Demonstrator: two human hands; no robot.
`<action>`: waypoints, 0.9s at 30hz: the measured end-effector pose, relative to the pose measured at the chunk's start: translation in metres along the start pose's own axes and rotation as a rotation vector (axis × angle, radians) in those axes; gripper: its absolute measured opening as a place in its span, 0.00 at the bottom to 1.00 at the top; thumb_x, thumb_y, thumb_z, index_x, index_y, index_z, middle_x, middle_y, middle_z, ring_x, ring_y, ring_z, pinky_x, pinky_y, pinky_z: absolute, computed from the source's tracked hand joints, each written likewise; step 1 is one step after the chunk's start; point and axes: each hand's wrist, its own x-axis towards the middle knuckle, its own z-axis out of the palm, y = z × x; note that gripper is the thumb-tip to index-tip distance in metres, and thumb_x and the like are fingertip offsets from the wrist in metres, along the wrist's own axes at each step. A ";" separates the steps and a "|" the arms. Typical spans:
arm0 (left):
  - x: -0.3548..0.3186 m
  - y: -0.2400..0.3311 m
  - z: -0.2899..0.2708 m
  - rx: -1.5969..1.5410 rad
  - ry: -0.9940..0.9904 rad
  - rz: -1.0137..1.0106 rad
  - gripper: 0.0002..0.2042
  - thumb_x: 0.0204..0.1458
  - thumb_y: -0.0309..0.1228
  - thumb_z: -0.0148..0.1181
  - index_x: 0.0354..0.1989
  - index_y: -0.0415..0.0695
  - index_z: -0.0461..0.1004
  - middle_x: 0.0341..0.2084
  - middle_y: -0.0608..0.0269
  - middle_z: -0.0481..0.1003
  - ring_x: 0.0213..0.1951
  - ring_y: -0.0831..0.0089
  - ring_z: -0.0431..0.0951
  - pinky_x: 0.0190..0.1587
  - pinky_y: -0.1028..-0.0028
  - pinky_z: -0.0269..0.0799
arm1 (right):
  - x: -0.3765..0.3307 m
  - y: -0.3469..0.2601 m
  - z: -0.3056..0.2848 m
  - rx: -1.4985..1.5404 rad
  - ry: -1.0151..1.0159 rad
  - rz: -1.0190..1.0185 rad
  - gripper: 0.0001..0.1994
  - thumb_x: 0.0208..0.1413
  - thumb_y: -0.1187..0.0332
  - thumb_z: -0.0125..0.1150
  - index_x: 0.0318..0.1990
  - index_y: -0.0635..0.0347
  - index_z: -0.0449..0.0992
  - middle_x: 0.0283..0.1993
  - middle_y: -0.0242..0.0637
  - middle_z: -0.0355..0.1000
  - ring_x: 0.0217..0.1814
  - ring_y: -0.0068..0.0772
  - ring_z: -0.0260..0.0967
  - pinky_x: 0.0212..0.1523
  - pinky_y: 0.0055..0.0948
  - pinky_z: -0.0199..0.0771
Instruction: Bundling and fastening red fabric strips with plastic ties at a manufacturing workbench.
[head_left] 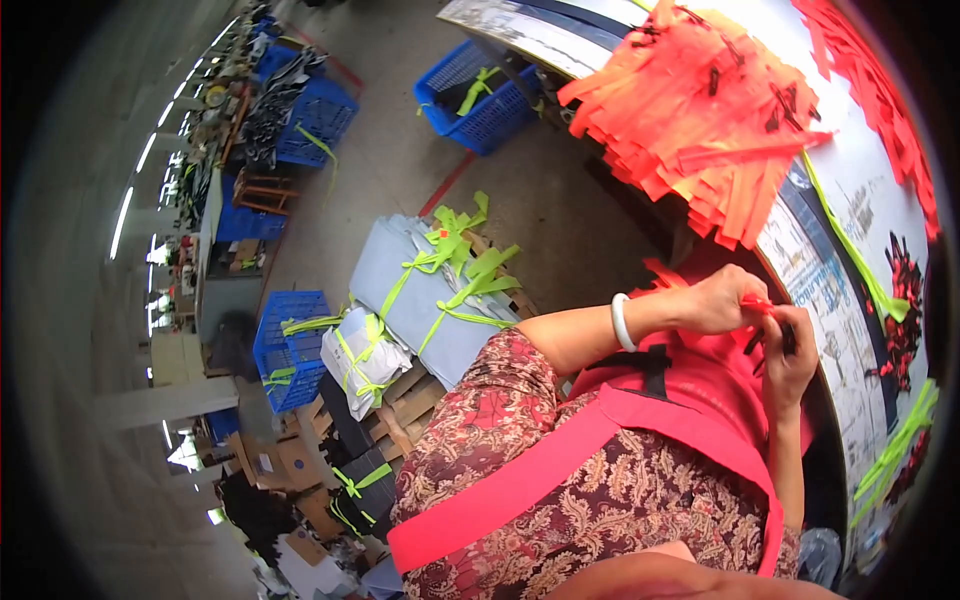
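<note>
My left hand point(715, 300), with a white bangle point(622, 322) on its wrist, is closed in a pinch on a red fabric strap point(757, 303). Close beside it, my right hand point(790, 362) is also closed, its fingers curled round a small black piece point(787, 340) at the strap; its exact kind is too small to tell. Both hands are in front of my chest, over a red apron point(690, 370), by the table edge. Just beyond them, a large pile of orange-red fabric straps point(690, 120) lies on the table, several with black pieces at their ends.
The white table point(850, 210) runs along my right. On it are small red-and-black pieces point(903, 300) and yellow-green ties point(895, 460). Left of me, tied grey bundles point(400, 285) rest on a wooden pallet point(408, 405). Blue crates point(290, 345) stand on the floor.
</note>
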 end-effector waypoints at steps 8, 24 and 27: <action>0.001 0.010 0.009 0.192 0.032 0.031 0.05 0.47 0.23 0.64 0.24 0.36 0.74 0.21 0.62 0.74 0.26 0.74 0.74 0.28 0.74 0.70 | -0.002 0.010 -0.001 0.121 0.000 0.049 0.02 0.58 0.79 0.56 0.38 0.65 0.70 0.32 0.30 0.66 0.30 0.16 0.62 0.30 0.17 0.63; 0.029 -0.054 0.068 -0.991 0.048 -0.700 0.07 0.58 0.27 0.54 0.38 0.34 0.72 0.25 0.56 0.76 0.25 0.68 0.79 0.32 0.70 0.80 | -0.015 0.066 -0.040 0.111 0.164 0.500 0.08 0.59 0.66 0.57 0.34 0.62 0.74 0.21 0.28 0.69 0.19 0.14 0.63 0.21 0.19 0.62; 0.036 -0.071 0.078 -1.435 -0.047 -0.780 0.08 0.61 0.26 0.46 0.44 0.35 0.67 0.31 0.58 0.71 0.29 0.71 0.71 0.34 0.71 0.75 | -0.009 0.081 -0.038 -0.161 0.228 0.399 0.10 0.56 0.66 0.59 0.34 0.65 0.74 0.24 0.40 0.74 0.24 0.25 0.72 0.28 0.28 0.71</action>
